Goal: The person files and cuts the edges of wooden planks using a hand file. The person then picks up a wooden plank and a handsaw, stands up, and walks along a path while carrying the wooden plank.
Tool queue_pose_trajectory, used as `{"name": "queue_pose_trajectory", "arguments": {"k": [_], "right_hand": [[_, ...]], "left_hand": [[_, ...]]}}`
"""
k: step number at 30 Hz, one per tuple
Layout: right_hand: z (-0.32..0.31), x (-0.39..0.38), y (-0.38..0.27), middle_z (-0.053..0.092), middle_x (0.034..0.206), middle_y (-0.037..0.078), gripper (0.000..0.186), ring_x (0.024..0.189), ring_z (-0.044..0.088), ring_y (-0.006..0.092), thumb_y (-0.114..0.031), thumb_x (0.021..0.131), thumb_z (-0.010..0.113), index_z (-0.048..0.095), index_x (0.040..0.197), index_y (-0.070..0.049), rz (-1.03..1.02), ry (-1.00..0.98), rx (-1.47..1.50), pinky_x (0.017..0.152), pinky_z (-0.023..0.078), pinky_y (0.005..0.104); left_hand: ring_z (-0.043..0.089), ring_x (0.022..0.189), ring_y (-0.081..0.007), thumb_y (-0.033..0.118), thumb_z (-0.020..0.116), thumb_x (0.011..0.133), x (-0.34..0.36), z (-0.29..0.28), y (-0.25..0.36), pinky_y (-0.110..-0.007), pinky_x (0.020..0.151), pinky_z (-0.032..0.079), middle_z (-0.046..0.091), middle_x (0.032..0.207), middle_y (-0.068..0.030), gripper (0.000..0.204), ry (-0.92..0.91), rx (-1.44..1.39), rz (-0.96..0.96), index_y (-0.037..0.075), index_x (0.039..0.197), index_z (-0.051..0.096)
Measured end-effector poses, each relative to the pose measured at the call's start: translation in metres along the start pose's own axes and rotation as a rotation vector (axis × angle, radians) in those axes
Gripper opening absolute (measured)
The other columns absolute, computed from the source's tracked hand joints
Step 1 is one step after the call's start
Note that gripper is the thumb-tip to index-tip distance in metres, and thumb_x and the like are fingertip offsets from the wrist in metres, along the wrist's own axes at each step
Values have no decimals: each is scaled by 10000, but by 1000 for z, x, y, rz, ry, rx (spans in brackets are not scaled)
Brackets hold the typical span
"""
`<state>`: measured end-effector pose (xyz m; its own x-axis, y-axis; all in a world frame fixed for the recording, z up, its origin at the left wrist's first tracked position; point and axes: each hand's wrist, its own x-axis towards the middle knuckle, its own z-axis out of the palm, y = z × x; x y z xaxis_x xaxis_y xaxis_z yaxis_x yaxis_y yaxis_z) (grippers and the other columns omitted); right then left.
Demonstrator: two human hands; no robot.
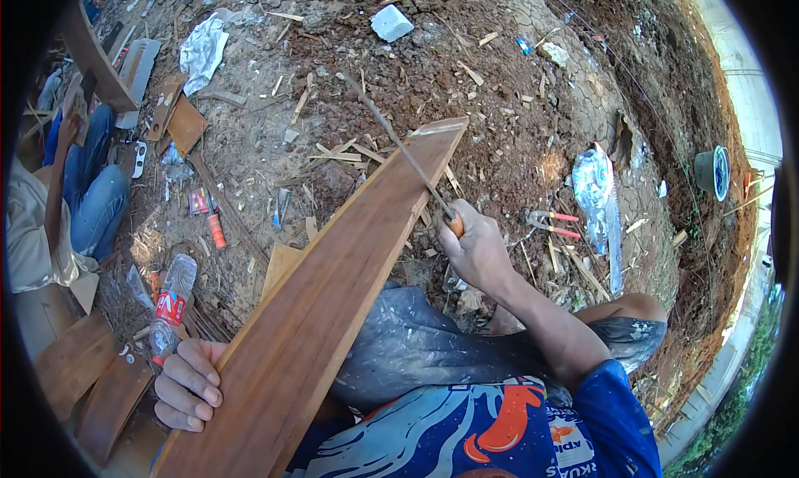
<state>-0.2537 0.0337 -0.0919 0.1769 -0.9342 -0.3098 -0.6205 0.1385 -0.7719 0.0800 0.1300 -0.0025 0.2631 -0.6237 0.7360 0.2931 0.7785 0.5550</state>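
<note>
A long brown wooden plank slants from the bottom edge up to the middle, across my lap. My left hand is closed round its left edge near the lower end, the thumb hidden. In my right hand, fingers wrapped tight, is the orange-brown wooden handle of a long metal blade. The blade looks very narrow, as if seen edge-on. It crosses over the plank's far end and points up and left; whether it touches the wood I cannot tell.
Pliers with red handles, a handsaw and a plastic bottle lie at the right. At left are another bottle, a red-handled tool, loose boards and a seated person. Wood splinters litter the dirt.
</note>
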Motion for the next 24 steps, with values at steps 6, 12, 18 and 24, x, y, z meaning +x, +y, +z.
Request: {"name": "queue_pose_trajectory", "arguments": {"k": [6, 12, 18, 24], "right_hand": [[-3, 4, -4, 633, 714, 206, 124, 695, 652, 430, -167, 888, 644, 576, 931, -72, -36, -42, -48, 635, 512, 507], [-4, 8, 2, 611, 678, 227, 152, 654, 631, 443, -173, 916, 626, 553, 898, -42, 68, 2, -89, 613, 503, 501], [3, 2, 12, 605, 676, 211, 187, 632, 621, 391, -182, 942, 623, 553, 885, -18, -80, 21, -118, 612, 490, 465], [7, -3, -3, 641, 721, 217, 129, 700, 654, 432, -183, 913, 618, 566, 907, -65, -135, -7, -177, 653, 515, 515]], "left_hand": [[618, 823, -136, 105, 593, 970, 2, -7, -11, -259, 743, 447, 618, 889, 5, 61, -44, 0, -2, 134, 921, 614], [618, 865, -142, 113, 577, 983, 2, -8, -2, -266, 778, 453, 613, 926, 2, 65, -92, -14, -19, 135, 933, 612], [582, 753, -126, 130, 585, 960, 0, -7, -7, -264, 686, 422, 600, 785, 7, 145, 8, -91, 41, 139, 821, 627], [567, 737, -120, 128, 577, 963, -4, -9, -6, -269, 684, 422, 591, 772, 6, 167, 88, -37, 35, 144, 804, 625]]}}
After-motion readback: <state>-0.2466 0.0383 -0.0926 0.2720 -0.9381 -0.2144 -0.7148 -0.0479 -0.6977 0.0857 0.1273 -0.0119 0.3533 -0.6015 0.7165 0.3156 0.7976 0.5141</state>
